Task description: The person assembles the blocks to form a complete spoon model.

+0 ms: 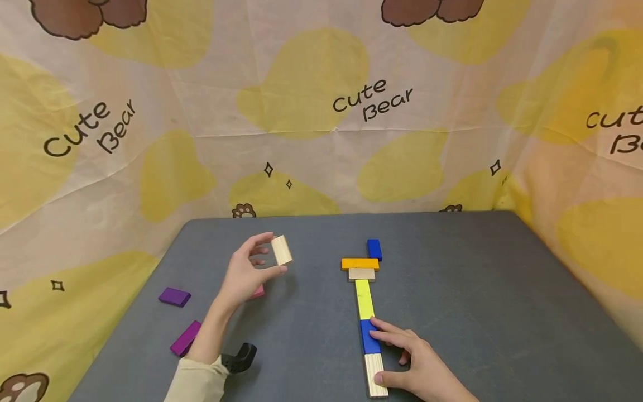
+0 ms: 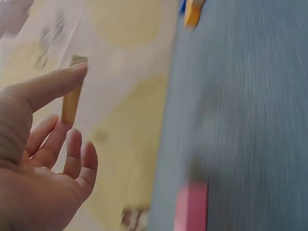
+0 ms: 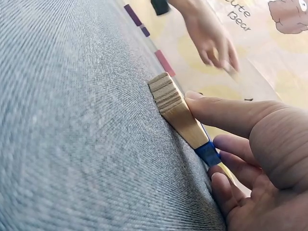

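Held block: The natural-wood block (image 1: 281,250) is in the air above the worktop (image 1: 311,335), left of the row, tilted.
Left hand: The left hand (image 1: 242,279) pinches this block by its two ends, thumb against one, fingertip against the other.
Right hand: The right hand (image 1: 423,363) lies relaxed along the row, thumb on the near wood block (image 1: 373,365), fingertips touching the blue block (image 1: 370,345).
Row: These two and the yellow-green block (image 1: 364,300) lie end to end; beyond them, the pale block (image 1: 361,274) and the orange block (image 1: 359,264) lie crosswise.
Left-hand handling: Maintain the end pinch. Level the block before lowering; a tilted block would likely land corner first.
Right-hand handling: Apply light, even pressure. Sideways force would probably break the line.
Far end: The far blue block (image 1: 374,249) lies behind the orange block's right end.
Left side: The pink block (image 1: 258,291) is partly hidden by the left hand; the purple block (image 1: 174,296) and the magenta block (image 1: 185,338) lie farther left, the latter partly behind the forearm.
Obstruction: The black wrist mount (image 1: 241,358) projects beside the left sleeve (image 1: 198,382). Allow it clearance from the row during sideways travel.
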Demonstrator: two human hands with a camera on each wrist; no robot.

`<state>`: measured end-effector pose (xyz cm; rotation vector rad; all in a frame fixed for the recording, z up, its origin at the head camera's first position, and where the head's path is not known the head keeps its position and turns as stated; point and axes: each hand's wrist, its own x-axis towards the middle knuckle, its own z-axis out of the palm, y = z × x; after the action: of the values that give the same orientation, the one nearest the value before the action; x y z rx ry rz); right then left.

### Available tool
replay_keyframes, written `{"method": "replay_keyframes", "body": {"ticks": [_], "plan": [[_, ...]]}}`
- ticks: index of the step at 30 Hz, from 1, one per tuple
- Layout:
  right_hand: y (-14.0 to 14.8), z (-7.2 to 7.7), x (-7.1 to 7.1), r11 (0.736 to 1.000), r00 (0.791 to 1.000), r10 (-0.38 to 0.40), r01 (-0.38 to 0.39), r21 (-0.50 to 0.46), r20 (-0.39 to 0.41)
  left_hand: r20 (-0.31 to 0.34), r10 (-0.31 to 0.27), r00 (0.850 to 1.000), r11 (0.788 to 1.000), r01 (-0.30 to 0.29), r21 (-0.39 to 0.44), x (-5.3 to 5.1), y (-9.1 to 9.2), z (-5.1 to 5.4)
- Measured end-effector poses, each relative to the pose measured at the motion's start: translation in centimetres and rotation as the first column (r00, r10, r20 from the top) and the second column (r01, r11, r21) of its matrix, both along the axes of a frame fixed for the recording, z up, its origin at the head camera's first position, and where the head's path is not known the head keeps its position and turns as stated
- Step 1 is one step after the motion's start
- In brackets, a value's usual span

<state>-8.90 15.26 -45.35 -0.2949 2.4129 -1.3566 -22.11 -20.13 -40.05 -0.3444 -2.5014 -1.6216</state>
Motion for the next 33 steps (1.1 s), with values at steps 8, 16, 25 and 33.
{"method": "replay_keyframes", "body": {"ticks": [8, 16, 25, 33], "plan": [[0.0, 0.0, -0.2, 1.000, 1.000, -0.008, 0.008, 0.009, 0.012, 0.094, -0.045, 0.995, 0.998, 0.048, -0.033, -4.9, 7.7, -2.6], [-0.2, 0.0, -0.3, 1.000, 1.000, 0.001, -0.001, 0.007, 0.022, 0.115, -0.017, 0.993, 0.994, 0.029, -0.101, -7.5, 10.8, -4.6], [-0.1, 0.0, -0.2, 1.000, 1.000, -0.002, 0.002, 0.005, 0.023, 0.126, 0.005, 0.992, 0.985, 0.017, -0.173, -8.5, 12.2, -5.3], [-0.1, 0.0, -0.3, 1.000, 0.999, -0.006, 0.006, 0.005, 0.031, 0.161, -0.005, 0.987, 0.983, 0.034, -0.179, -8.5, 12.6, -5.7]]}}
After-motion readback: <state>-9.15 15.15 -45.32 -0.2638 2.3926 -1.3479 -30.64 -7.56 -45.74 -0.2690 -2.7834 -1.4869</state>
